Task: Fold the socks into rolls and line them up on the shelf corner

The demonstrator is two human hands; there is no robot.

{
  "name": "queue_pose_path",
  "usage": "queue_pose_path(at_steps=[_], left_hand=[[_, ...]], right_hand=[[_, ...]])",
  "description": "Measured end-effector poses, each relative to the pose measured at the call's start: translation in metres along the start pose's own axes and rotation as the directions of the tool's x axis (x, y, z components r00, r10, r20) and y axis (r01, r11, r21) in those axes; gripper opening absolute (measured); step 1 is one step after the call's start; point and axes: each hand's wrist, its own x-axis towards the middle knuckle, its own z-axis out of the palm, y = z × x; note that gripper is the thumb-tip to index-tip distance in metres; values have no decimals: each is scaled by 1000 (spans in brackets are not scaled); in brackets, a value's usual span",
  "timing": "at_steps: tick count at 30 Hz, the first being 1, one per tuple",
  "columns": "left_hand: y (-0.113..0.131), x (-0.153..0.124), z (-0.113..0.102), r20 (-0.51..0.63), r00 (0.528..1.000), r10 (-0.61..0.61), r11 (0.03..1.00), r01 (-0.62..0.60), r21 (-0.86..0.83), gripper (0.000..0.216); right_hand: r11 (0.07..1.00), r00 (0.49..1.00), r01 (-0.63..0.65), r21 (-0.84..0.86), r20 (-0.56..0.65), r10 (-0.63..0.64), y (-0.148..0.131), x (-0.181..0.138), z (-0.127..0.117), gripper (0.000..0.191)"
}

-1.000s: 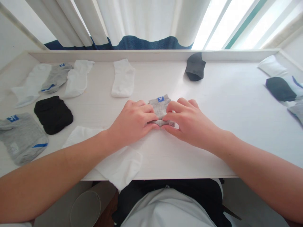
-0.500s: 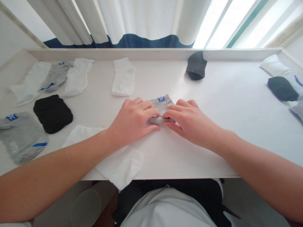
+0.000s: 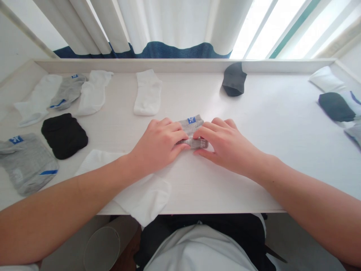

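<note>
Grey sock (image 3: 190, 130) sits mid-bench (image 3: 267, 113), looks about half rolled: near end bunched, logo cuff flat. Left fingers (image 3: 180, 135) pinch the roll's left end; right fingers (image 3: 203, 132) sit slightly apart around the other, can't tell if gripping. Unrolled: that cuff, plus the white sock (image 3: 149, 194) by the left forearm (image 3: 84, 192).

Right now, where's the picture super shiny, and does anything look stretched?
Head view: glare whitens the tall window pane, upper right; head view: a pale sheen lies on the white wooden desk; head view: the long cream curtains slant at upper left, probably lens stretch; head view: the grey knit sock with a blue patch, mid-picture, looks slightly soft.
</note>
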Motion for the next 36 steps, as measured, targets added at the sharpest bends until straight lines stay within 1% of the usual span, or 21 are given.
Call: queue_pose_path(at_steps=[3, 7, 12, 16, 19, 22, 25, 29, 32, 36], left_hand=[[0, 0, 0, 13, 1000, 0, 1000, 0, 8, 23], [1, -1, 0, 4, 1000, -10, 1000, 10, 18, 26], [2, -2, 0, -31, 999, -15, 1000, 16, 27, 21], [2, -2, 0, -20, 1000, -8, 1000, 8, 13, 13], [1, -2, 0, 5, 1000, 3, 1000, -3, -13, 13], [0, -1, -1, 31, 1000, -3, 1000, 4, -29, 16], [0, -1, -1, 45, 999, -10, 1000, 11, -27, 20], [1, -1, -1, 48, 999, -11, 1000, 12, -25, 22], [1, -1, -1, 33, 999, -13, 1000, 14, -20, 24], [2, -2, -1, -27, 999, -19, 1000, 19, -10, 22]], right_hand=[[1000, 1000, 4, -6, 10, -4, 0, 0, 1, 3], [1000, 998, -4, 24, 55, 3, 1, 2, 0, 8], [999, 996, -10, 47, 89, 6, 1, 2, -2, 14], [998, 995, -14, 69, 99, 7, -1, 2, -2, 16], [997, 996, -15, 70, 90, 9, -2, 1, -2, 14], [999, 999, -7, 47, 49, 5, -2, 0, -1, 9], [1000, 1000, -3, 18, -1, 3, -1, -1, 0, 13], [1000, 1000, 10, -5, 8, -10, -1, -1, 0, 5], [1000, 999, 5, 15, 42, -5, -1, -1, -1, 4], [999, 996, -15, 42, 87, 11, -2, 0, -3, 8]])
